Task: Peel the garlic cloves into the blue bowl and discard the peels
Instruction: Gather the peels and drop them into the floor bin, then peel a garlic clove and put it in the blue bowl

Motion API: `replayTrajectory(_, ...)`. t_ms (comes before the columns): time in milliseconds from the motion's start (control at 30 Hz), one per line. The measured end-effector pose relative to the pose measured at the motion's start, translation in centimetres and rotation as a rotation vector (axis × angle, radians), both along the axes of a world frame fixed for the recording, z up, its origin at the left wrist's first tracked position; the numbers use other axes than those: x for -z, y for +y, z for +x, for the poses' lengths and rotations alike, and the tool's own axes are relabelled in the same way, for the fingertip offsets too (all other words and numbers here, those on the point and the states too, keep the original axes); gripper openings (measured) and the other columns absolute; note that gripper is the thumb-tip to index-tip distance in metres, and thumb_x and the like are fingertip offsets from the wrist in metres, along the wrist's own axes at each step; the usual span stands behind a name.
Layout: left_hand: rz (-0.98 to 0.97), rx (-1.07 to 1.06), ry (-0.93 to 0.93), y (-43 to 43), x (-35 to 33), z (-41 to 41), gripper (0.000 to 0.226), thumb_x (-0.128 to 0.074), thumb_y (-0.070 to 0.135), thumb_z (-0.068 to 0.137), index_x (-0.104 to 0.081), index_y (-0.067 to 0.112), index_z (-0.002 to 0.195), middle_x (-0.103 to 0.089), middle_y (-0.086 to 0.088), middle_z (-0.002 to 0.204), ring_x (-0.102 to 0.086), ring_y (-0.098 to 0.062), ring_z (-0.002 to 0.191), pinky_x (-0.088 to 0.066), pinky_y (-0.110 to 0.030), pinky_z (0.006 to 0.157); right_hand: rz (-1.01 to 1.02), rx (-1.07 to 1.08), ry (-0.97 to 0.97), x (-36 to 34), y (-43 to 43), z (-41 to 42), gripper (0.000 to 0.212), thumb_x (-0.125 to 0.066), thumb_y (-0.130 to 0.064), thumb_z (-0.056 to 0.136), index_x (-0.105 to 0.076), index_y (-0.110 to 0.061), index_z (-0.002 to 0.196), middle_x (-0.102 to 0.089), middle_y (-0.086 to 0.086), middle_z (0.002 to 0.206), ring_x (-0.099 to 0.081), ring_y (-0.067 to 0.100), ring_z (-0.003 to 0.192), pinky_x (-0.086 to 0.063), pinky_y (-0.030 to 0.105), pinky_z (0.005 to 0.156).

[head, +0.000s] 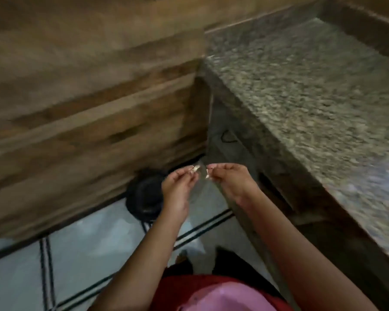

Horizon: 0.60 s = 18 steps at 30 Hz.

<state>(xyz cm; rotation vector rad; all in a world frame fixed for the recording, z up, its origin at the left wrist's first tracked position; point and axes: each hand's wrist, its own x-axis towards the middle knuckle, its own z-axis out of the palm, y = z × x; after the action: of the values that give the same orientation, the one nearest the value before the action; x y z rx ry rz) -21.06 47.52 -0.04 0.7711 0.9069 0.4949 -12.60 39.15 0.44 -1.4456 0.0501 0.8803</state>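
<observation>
1. The left hand (177,189) and right hand (233,181) are held out side by side, close but apart. They are low beside the granite tabletop (301,97) and above the tiled floor (83,254).
2. Each hand has its fingers curled in and pinches pale garlic peels (196,168) at the fingertips. The picture is blurred, so how much each hand holds cannot be told.
3. A dark round bin (144,196) stands on the floor against the wooden cabinet (88,97), just left of and below the left hand. The step in hand looks like discarding the peels.
4. To do it well, both hands should shift left until they are squarely over the bin's mouth. They should then come lower before the fingers open, because dry skins are light and drift.
5. Rubbing thumb against fingertips should free bits that cling to damp skin.
6. Something faint and translucent seems to hang between the hands; what it is cannot be told.
7. The blue bowl and the cloves are out of view, so how far the peeling has got cannot be judged.
</observation>
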Motion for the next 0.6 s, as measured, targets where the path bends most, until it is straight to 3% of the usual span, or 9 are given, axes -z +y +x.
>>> replayTrajectory(67, -0.014, -0.101, 0.049, 4.4, 1.1, -1.6, 0.016, -0.05, -0.011, 0.089, -0.058, 0.0, 0.08, -0.065, -0.008, 0.071, -0.064, -0.014, 0.068, -0.056, -0.017, 0.066, -0.025, -0.074, 0.008, 1.0, 5.3, -0.6, 0.012, -0.057, 0.012, 0.085, -0.064, 0.004, 0.079, -0.06, 0.008, 0.066, -0.056, 0.014, 0.062, -0.049, 0.016, 0.057)
replayTrajectory(133, -0.039, -0.197, 0.085, 8.0, 2.3, -3.2, 0.018, -0.05, -0.012, 0.089, -0.058, 0.0, 0.078, -0.062, -0.011, 0.075, -0.061, -0.017, 0.073, -0.055, -0.019, 0.068, -0.047, -0.129, 0.035, 1.9, 9.8, -1.2, 0.01, -0.057, 0.016, 0.082, -0.061, 0.02, 0.091, -0.06, 0.007, 0.063, -0.057, 0.013, 0.059, -0.048, 0.014, 0.049)
replayTrajectory(267, -0.088, -0.288, 0.16, 13.7, 5.0, -4.8, 0.019, -0.05, -0.014, 0.088, -0.057, 0.0, 0.077, -0.059, -0.014, 0.081, -0.059, -0.02, 0.076, -0.055, -0.029, 0.075, -0.104, -0.319, 0.09, 4.8, 17.4, -1.4, 0.019, -0.056, 0.018, 0.082, -0.058, 0.02, 0.101, -0.057, 0.012, 0.071, -0.054, 0.017, 0.062, -0.049, 0.014, 0.047)
replayTrajectory(333, -0.129, -0.299, 0.228, 15.7, 7.0, -5.4, 0.019, -0.05, -0.016, 0.087, -0.058, 0.0, 0.078, -0.06, -0.015, 0.084, -0.059, -0.025, 0.078, -0.053, -0.035, 0.084, -0.158, -0.375, 0.124, 6.9, 20.4, -1.1, 0.015, -0.056, 0.017, 0.082, -0.059, 0.02, 0.096, -0.058, 0.012, 0.068, -0.054, 0.018, 0.061, -0.05, 0.015, 0.048)
replayTrajectory(400, -0.16, -0.235, 0.315, 17.2, 9.3, -5.8, 0.015, -0.05, -0.015, 0.087, -0.061, -0.006, 0.093, -0.062, -0.023, 0.099, -0.06, -0.032, 0.092, -0.051, -0.034, 0.088, -0.213, -0.389, 0.139, 9.2, 22.7, -0.7, 0.007, -0.058, 0.017, 0.081, -0.062, 0.013, 0.084, -0.061, 0.009, 0.059, -0.055, 0.019, 0.061, -0.051, 0.016, 0.048)
replayTrajectory(500, -0.255, -0.126, 0.399, 18.1, 13.0, -5.6, 0.032, -0.043, -0.01, 0.092, -0.049, -0.011, 0.123, -0.053, -0.028, 0.128, -0.051, -0.038, 0.12, -0.045, -0.035, 0.097, -0.282, -0.389, 0.13, 12.7, 25.1, -0.2, 0.026, -0.057, 0.02, 0.08, -0.06, 0.0, 0.064, -0.061, 0.004, 0.051, -0.054, 0.019, 0.06, -0.049, 0.016, 0.05)
replayTrajectory(533, -0.303, -0.149, 0.411, 18.4, 14.3, -5.5, 0.031, -0.041, -0.009, 0.094, -0.048, -0.012, 0.124, -0.053, -0.027, 0.126, -0.052, -0.038, 0.119, -0.046, -0.034, 0.094, -0.296, -0.382, 0.124, 13.8, 25.6, 0.0, 0.029, -0.056, 0.021, 0.079, -0.059, -0.002, 0.062, -0.06, 0.004, 0.051, -0.053, 0.019, 0.059, -0.047, 0.016, 0.05)
replayTrajectory(600, -0.385, -0.182, 0.435, 18.9, 17.1, -5.0, 0.021, -0.043, -0.008, 0.094, -0.055, -0.011, 0.11, -0.059, -0.021, 0.106, -0.061, -0.031, 0.097, -0.053, -0.026, 0.079, -0.336, -0.398, 0.095, 16.3, 26.4, 0.2, 0.03, -0.054, 0.021, 0.081, -0.059, -0.002, 0.062, -0.06, 0.007, 0.061, -0.052, 0.018, 0.059, -0.045, 0.016, 0.05)
